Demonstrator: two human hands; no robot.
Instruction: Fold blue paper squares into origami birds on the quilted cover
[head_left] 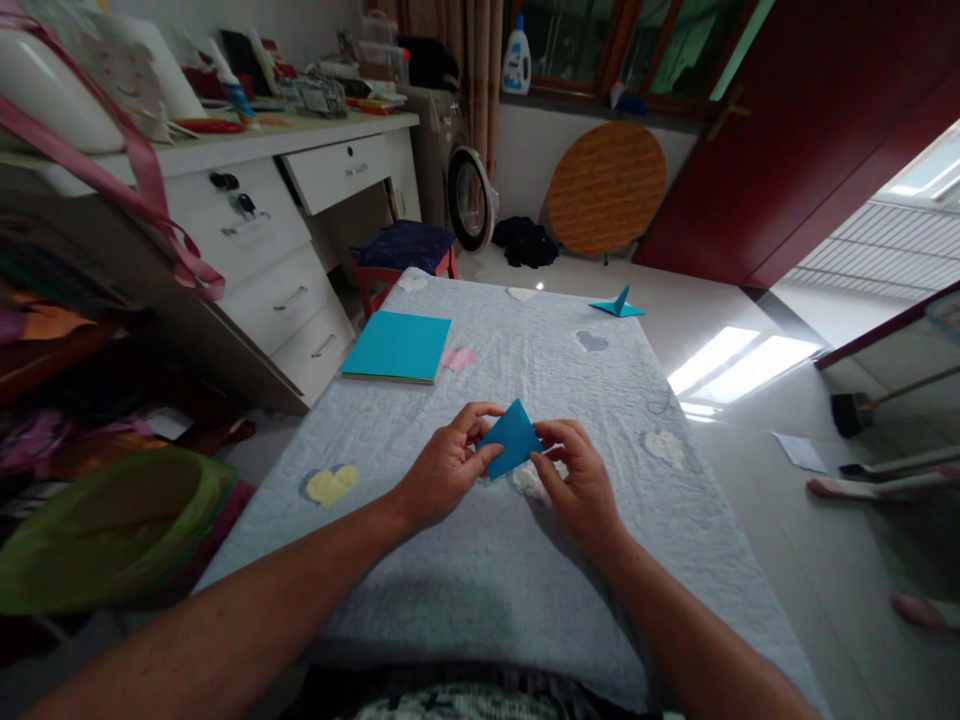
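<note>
A small folded piece of blue paper (513,440) is held up just above the cloth, between both of my hands. My left hand (454,455) pinches its left side, thumb on the near face and fingers behind. On its right edge, my right hand (574,470) grips with thumb and fingertips. Beyond my left hand lies a stack of square blue paper (397,345), flat on the table. A folded blue paper figure with a raised point (619,304) stands near the table's far right corner.
A pale cloth with heart patches (420,590) covers the table. Past its far edge stands a stool (409,245) with a dark cushion. White drawers (274,280) run along the left, near a green bin (112,520). A round wooden tabletop (607,190) leans against the far wall.
</note>
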